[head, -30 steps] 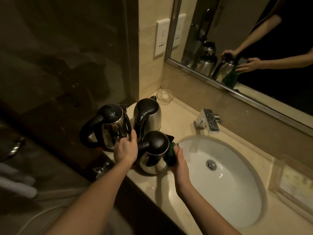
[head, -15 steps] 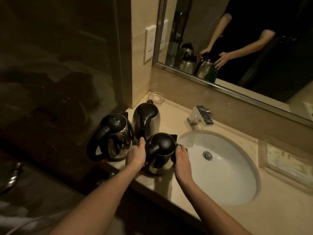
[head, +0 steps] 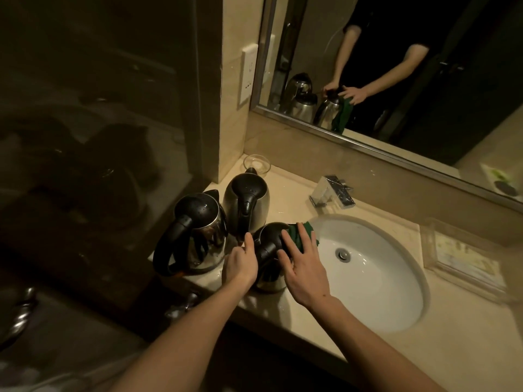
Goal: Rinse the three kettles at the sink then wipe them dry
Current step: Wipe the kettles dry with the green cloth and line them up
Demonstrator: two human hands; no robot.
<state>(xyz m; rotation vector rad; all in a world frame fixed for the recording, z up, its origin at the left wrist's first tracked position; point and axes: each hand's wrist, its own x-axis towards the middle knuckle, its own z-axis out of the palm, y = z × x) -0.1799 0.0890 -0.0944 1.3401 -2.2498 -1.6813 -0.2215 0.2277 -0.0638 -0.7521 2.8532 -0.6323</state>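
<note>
The nearest kettle [head: 271,280] is stood at the near edge of the counter [head: 424,349], just left of the sink [head: 396,292], with the left kettle [head: 198,222] and the far kettle [head: 246,199] close beside it. A green cloth [head: 300,234] is pressed to its right shoulder by the right hand [head: 307,268], whose fingers are spread flat. The left hand [head: 240,264] is laid against its left side by the handle, though whether anything is gripped there cannot be told. Drying is judged to be the step in hand. It would be done well if the body were braced firmly from the left, so that the kettle is not shoved into its neighbours, and if the cloth were carried round lid, spout and base in overlapping strokes.
</note>
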